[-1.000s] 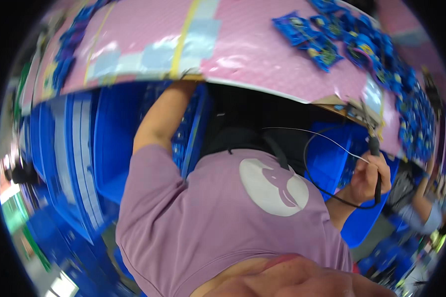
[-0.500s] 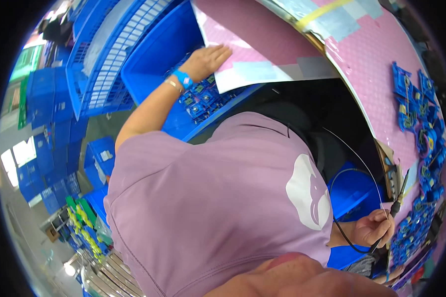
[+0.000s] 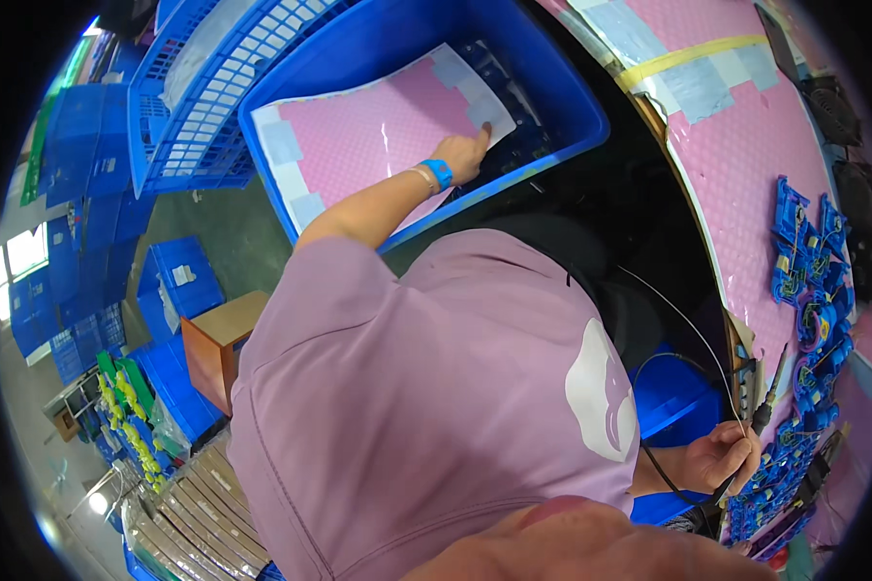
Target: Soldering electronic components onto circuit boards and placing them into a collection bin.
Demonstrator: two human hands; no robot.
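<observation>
A pink padded sheet (image 3: 358, 136) with a white border and grey tape patches lies inside a large blue bin (image 3: 576, 116). My left hand (image 3: 463, 158), wearing a blue wristband, rests at the sheet's right-hand edge with its index finger stretched out. Dark blue parts (image 3: 513, 102) show in the bin beyond that edge; the sheet covers the others. At lower right, my right hand (image 3: 722, 460) is closed round a soldering iron (image 3: 765, 412), its tip upward. A thin pale solder wire (image 3: 693, 324) rises from the same fingers.
To the right runs a pink-covered workbench (image 3: 717, 184) with taped patches. Several blue wired assemblies (image 3: 809, 320) sit along it. A blue slatted crate (image 3: 228, 87) stands left of the bin, and a brown box (image 3: 218, 339) stands lower left. A black cable (image 3: 664, 470) hangs by my right hand.
The pink sheet has gone from the bench side down into the bin, over the blue parts. My left hand has moved right with it. My right hand still holds the soldering iron.
</observation>
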